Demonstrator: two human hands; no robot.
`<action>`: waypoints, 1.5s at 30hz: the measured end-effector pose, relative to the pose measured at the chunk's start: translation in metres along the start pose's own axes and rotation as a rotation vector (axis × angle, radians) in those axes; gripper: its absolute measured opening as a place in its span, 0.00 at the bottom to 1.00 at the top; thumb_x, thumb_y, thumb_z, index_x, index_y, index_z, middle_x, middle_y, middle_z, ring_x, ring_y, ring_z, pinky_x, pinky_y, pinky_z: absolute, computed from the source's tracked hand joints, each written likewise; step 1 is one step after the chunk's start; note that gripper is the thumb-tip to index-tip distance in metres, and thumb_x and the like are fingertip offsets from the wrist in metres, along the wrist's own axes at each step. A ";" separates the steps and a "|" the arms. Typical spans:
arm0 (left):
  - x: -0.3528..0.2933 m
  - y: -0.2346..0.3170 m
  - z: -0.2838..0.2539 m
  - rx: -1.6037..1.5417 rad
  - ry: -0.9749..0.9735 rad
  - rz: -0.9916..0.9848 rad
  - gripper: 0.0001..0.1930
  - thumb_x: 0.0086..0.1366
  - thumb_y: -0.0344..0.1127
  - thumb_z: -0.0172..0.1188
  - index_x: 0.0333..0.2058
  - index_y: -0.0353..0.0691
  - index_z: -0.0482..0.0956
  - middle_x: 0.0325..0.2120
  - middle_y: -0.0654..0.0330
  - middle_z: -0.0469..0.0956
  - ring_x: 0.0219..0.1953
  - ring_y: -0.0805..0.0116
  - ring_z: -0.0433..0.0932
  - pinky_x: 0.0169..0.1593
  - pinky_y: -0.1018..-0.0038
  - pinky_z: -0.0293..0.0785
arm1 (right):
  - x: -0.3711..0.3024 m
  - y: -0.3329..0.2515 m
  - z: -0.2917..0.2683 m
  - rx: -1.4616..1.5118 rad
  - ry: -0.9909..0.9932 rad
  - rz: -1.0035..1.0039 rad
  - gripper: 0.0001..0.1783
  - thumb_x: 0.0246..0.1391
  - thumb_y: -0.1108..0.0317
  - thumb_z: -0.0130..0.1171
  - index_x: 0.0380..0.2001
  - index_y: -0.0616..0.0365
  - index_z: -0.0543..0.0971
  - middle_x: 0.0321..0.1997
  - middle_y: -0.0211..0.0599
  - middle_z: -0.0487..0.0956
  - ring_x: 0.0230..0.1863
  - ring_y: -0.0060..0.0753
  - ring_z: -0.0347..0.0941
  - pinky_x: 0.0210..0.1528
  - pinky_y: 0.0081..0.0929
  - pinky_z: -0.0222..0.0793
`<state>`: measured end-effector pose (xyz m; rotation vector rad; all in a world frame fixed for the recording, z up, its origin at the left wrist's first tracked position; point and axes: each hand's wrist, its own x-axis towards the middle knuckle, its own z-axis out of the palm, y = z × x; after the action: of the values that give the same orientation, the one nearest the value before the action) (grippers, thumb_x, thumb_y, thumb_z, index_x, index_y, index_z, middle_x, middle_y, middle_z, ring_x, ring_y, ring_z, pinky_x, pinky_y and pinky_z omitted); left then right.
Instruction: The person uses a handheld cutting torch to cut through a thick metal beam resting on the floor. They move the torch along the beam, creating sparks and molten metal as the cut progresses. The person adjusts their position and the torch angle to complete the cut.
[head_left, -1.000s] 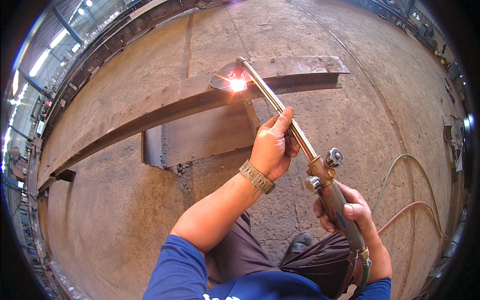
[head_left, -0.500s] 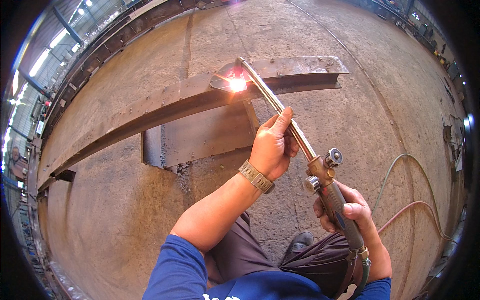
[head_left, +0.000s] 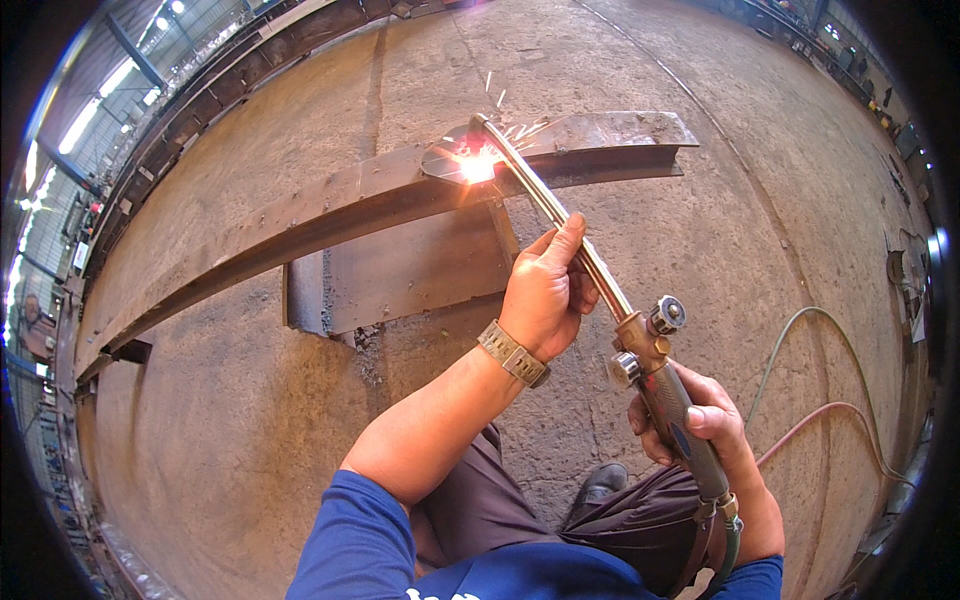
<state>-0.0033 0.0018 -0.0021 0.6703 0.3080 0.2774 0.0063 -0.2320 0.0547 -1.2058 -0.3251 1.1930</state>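
Observation:
Both my hands hold a cutting torch (head_left: 672,405) with a long metal tube and two round valve knobs. My left hand (head_left: 547,295) wraps round the tube, thumb along its top, a watch on the wrist. My right hand (head_left: 712,415) grips the dark handle behind the knobs. The torch's bent head is over a small steel plate (head_left: 437,160), which lies on a long steel beam (head_left: 330,200). A bright glow covers the plate's near edge, hiding the exact spot under the tip. Sparks fly up and to the right of it.
Below the beam sits a wide steel piece (head_left: 415,265) with a ragged, cut edge. A green hose (head_left: 765,375) and a red hose (head_left: 800,438) run over the concrete floor at right. My shoe (head_left: 600,485) is near the torch handle. Steel stock lines the far left.
Sparks now spray up and right from the glowing spot, where earlier there was only the glow. My hands and the torch hold nearly the same place.

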 end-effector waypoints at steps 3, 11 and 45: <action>-0.001 0.001 0.004 -0.002 0.001 0.012 0.12 0.71 0.46 0.56 0.31 0.47 0.73 0.19 0.66 0.74 0.16 0.74 0.69 0.19 0.78 0.61 | 0.000 0.005 -0.002 0.017 0.003 -0.012 0.55 0.38 0.44 0.64 0.66 0.66 0.60 0.35 0.47 0.77 0.21 0.28 0.72 0.22 0.20 0.65; 0.000 -0.001 0.007 -0.020 0.003 0.043 0.13 0.70 0.45 0.57 0.30 0.45 0.73 0.16 0.66 0.73 0.13 0.75 0.69 0.16 0.78 0.60 | -0.001 0.001 0.000 0.000 0.036 0.007 0.55 0.37 0.44 0.65 0.65 0.67 0.62 0.34 0.46 0.77 0.22 0.28 0.72 0.23 0.22 0.66; -0.001 0.001 0.003 -0.043 0.033 0.010 0.14 0.70 0.46 0.57 0.29 0.45 0.73 0.16 0.65 0.74 0.13 0.74 0.70 0.16 0.77 0.60 | 0.000 0.000 0.002 0.001 0.025 0.000 0.54 0.39 0.46 0.64 0.65 0.68 0.61 0.33 0.48 0.76 0.20 0.28 0.71 0.21 0.20 0.66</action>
<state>-0.0037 0.0005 0.0006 0.6256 0.3295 0.3040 0.0044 -0.2306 0.0553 -1.2190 -0.3063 1.1772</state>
